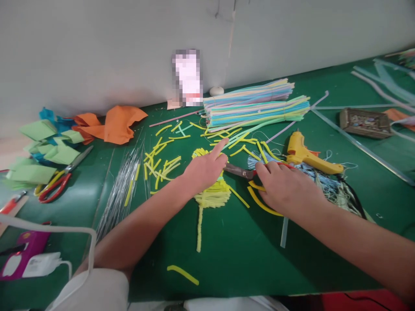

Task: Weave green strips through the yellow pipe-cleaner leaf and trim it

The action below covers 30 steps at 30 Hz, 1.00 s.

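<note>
Beneath my left hand point(207, 168) lies a leaf-like piece made of yellow pipe cleaners point(214, 196), its thin stem running down toward me. That hand is closed over the piece's upper part, with the index finger stretched out, so its middle is hidden. My right hand point(288, 185) grips pliers point(241, 171) with dark metal jaws and what look like red and yellow handles. Their tips reach the piece beside my left fingers; whether they bite on anything is hidden. Short cut yellow pipe cleaners point(158, 164) lie scattered left of and behind the piece.
Bundled pastel pipe cleaners point(259, 110) lie at the back. A yellow glue gun point(308, 157) rests on the right, near a small box point(365, 123). Metal wires point(121, 185), scissors point(65, 175) and folded green paper point(35, 172) are on the left. A phone point(188, 77) leans on the wall.
</note>
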{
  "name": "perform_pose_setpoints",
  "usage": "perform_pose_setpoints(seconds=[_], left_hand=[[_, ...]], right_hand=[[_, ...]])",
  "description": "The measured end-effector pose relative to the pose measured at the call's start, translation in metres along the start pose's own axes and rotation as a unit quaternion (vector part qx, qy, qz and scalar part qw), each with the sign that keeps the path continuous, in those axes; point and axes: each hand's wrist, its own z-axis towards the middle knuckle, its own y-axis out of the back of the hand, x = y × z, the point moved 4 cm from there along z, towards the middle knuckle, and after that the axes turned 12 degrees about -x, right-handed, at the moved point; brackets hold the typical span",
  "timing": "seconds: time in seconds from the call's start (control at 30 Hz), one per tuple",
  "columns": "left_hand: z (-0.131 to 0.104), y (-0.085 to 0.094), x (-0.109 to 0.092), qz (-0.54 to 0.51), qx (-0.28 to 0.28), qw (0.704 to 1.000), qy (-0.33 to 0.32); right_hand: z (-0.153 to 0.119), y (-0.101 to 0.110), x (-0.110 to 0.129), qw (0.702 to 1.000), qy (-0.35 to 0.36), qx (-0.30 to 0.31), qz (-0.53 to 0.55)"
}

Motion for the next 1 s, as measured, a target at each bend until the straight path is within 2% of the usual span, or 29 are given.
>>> perform_pose_setpoints(seconds=[0.17,0.4,0.63,1.0], left_hand=[[-0.0006,-0.0026,0.0016,-0.029,0.006,1.000,0.000],[-0.0015,-0.0034,0.0026,-0.012,-0.005,1.000,-0.009],[-0.0027,-0.0044,0.0037,-0.032,-0.013,0.999,-0.012],[-0.0042,-0.0030,0.0019,-0.010,-0.024,0.999,-0.034]], right_hand=[[-0.0006,-0.0032,0.0004,1.000,-0.001,0.002,0.008],[-0.0004,-0.0037,0.0008,1.000,0.017,-0.011,0.019],[0.0006,-0.0033,-0.0022,1.000,-0.014,-0.003,0.025],[0.0022,-0.0011,-0.0005,1.000,0.000,-0.020,0.022]])
